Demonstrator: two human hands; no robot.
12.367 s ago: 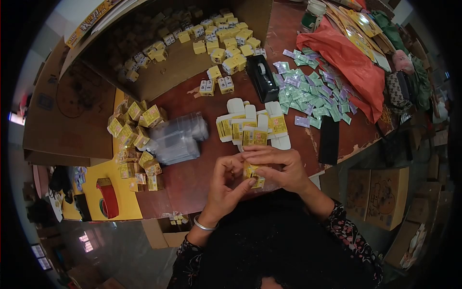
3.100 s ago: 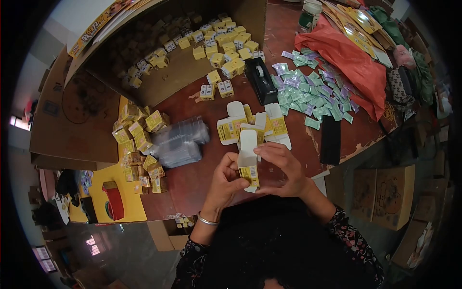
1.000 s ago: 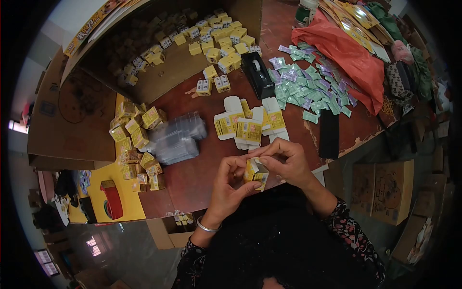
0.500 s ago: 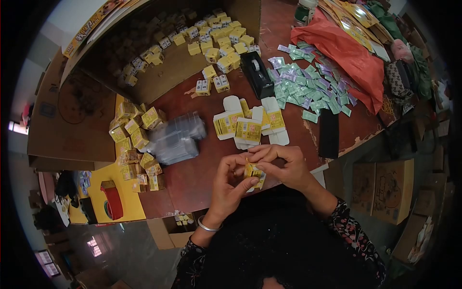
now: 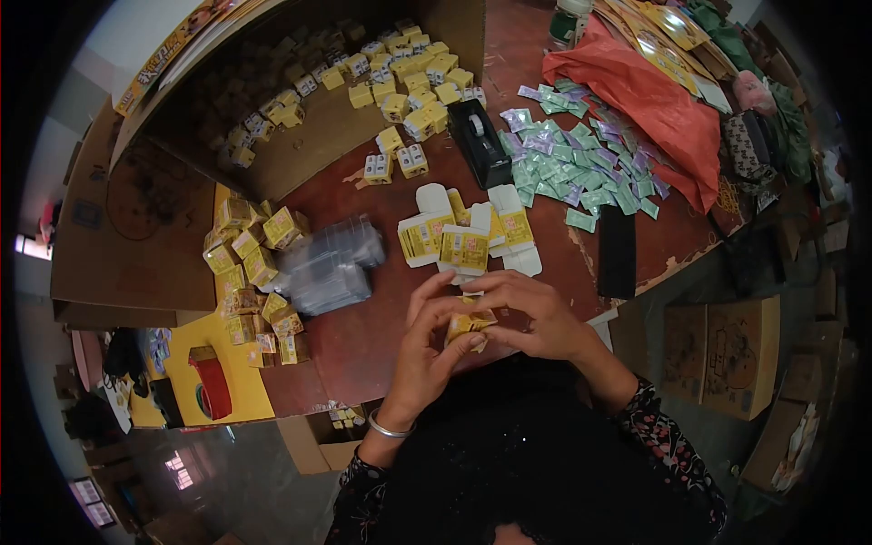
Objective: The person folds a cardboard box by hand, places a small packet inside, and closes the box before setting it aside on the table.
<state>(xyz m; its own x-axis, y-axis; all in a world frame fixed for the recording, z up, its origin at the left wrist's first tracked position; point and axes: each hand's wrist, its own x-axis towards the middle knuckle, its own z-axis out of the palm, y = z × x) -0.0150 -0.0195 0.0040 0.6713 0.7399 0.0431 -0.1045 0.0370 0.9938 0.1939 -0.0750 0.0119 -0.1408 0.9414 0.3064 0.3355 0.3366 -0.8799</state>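
Observation:
Near the table's front edge, a small yellow carton (image 5: pixel 470 324) is held up between both hands. My left hand (image 5: pixel 424 345) is closed on its left side, with the thumb along the lower edge. From the right, my right hand (image 5: pixel 531 318) pinches it with thumb and fingers, which partly cover it. Just beyond my fingers lies a pile of flattened yellow and white cartons (image 5: pixel 464 248). To their left is a stack of clear plastic sleeves (image 5: pixel 331 265). Further left, several yellow boxes (image 5: pixel 257 265) in clear wrap are heaped up.
A large cardboard box (image 5: pixel 327 150) on its side holds many yellow-and-white cubes. Behind the flat cartons stands a black tape dispenser (image 5: pixel 481 150). Green and purple sachets (image 5: pixel 581 159) spread beside a red plastic sheet (image 5: pixel 640 109). A red tape roll (image 5: pixel 211 381) sits at left.
The small carton has turned and tilted between my hands, now showing a different face. My right hand has shifted slightly left and down over it. The view has moved a little.

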